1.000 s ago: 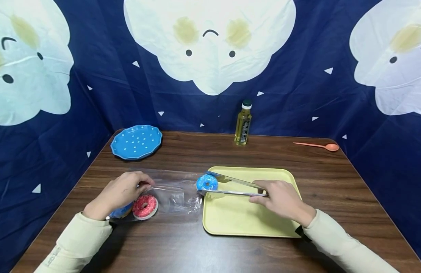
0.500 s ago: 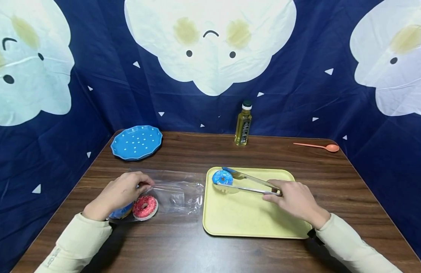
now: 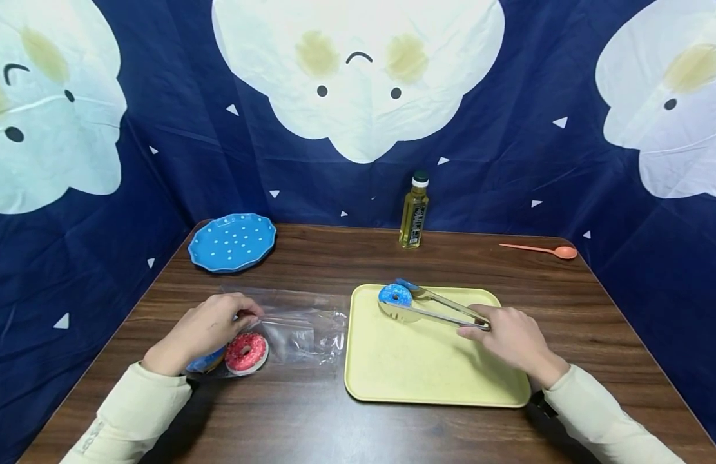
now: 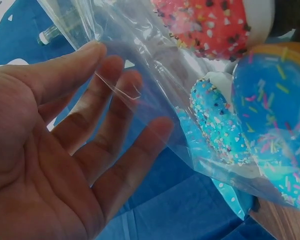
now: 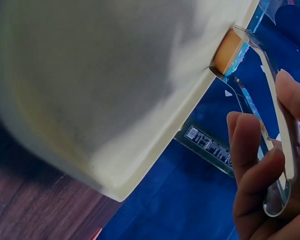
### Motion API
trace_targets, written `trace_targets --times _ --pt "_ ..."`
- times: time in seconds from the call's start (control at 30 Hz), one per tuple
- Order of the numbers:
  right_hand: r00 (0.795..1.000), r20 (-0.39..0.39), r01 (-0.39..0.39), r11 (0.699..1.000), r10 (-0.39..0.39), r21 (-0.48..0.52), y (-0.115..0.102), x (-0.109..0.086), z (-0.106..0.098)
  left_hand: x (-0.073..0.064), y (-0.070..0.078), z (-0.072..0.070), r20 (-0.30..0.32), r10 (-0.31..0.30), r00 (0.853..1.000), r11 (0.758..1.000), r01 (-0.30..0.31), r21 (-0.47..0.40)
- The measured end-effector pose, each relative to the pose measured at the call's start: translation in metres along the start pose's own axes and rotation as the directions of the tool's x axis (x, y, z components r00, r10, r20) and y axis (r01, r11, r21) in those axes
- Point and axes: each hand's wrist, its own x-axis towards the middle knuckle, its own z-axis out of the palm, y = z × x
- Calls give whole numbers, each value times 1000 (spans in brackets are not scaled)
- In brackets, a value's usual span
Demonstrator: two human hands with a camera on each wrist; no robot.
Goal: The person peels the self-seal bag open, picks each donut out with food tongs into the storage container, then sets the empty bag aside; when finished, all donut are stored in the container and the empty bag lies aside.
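Note:
My left hand [image 3: 209,332] pinches the film of a clear plastic bag [image 3: 296,345] lying on the table at left. Inside the bag are a red sprinkled donut [image 3: 237,357], a blue donut with long sprinkles [image 4: 277,120] and a speckled blue donut [image 4: 215,120]. Metal tongs [image 3: 450,318] are in my right hand [image 3: 511,338], thumb and fingers curled round their arms. The tips of the tongs sit on either side of another blue donut [image 3: 387,294], whose tan base [image 5: 226,52] shows in the right wrist view. That donut is at the back left of the yellow tray [image 3: 433,374].
A blue polka-dot plate [image 3: 232,258] stands at the table's back left corner. Behind the tray is an upright bottle of yellow oil [image 3: 412,219]. An orange spoon [image 3: 563,252] lies at the back right. Blue cloth [image 3: 311,193] hangs round the table.
My right hand has moved right and slightly back with the tongs, carrying the blue donut from the bag's mouth at the tray's left edge onto the tray. My left hand has stayed put.

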Motion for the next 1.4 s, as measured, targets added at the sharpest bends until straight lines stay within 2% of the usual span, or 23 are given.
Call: trace_targets --times 0.4,1.03,1.2,1.4 --pt "999 25 -43 999 43 -10 3 -1 -4 1 0 1 1 0 1000 1000 0 5" --pt "998 30 -56 998 56 -10 3 -5 -10 1 1 0 -1 3 1000 1000 -3 0" --pt "998 9 -60 998 60 18 1 -5 -11 1 2 0 -1 2 1000 1000 -2 0" --pt "999 -33 -44 999 44 6 -2 -1 -15 1 2 -1 -6 5 1000 1000 -5 3"
